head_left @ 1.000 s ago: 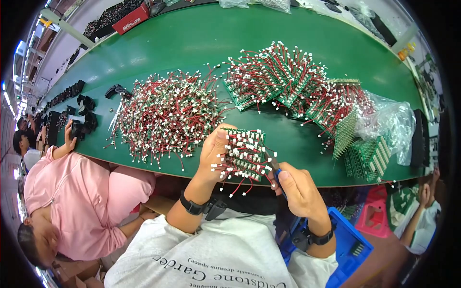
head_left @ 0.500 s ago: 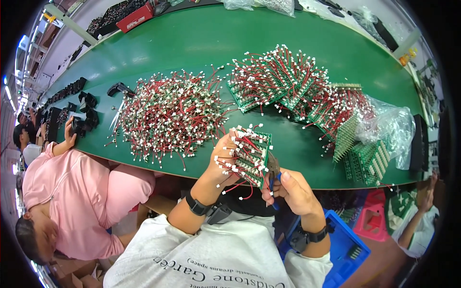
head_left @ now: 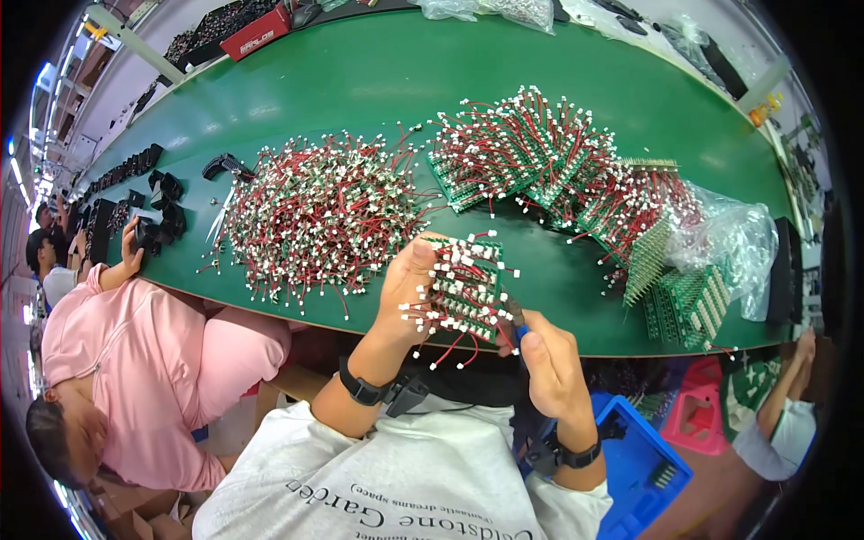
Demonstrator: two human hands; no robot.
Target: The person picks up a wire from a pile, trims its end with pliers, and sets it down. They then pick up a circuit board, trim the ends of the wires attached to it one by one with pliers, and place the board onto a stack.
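Note:
My left hand [head_left: 402, 292] is closed on the left edge of a green circuit board panel [head_left: 468, 290], held tilted above the table's front edge. Short red wires with white plug ends stick out all over its face. Closed round the blue handles of a pair of pliers [head_left: 515, 317] is my right hand [head_left: 555, 364]. The dark jaws of the pliers are at the panel's lower right edge; whether they touch it I cannot make out. Left of my hands spreads a big heap of small wired boards [head_left: 315, 216]. More wired panels [head_left: 531, 153] lie stacked at the back right.
The green table [head_left: 378, 54] carries bare green panels [head_left: 684, 306], a clear plastic bag [head_left: 733, 238] and black parts [head_left: 162, 211] far left. A person in pink [head_left: 144, 360] sits to my left. Below the table edge at right stand a blue bin [head_left: 643, 468] and a pink stool [head_left: 697, 405].
The pliers have shifted up and slightly right, with less of their blue handles showing. My right hand has turned a little, and the panel has tilted slightly in my left hand.

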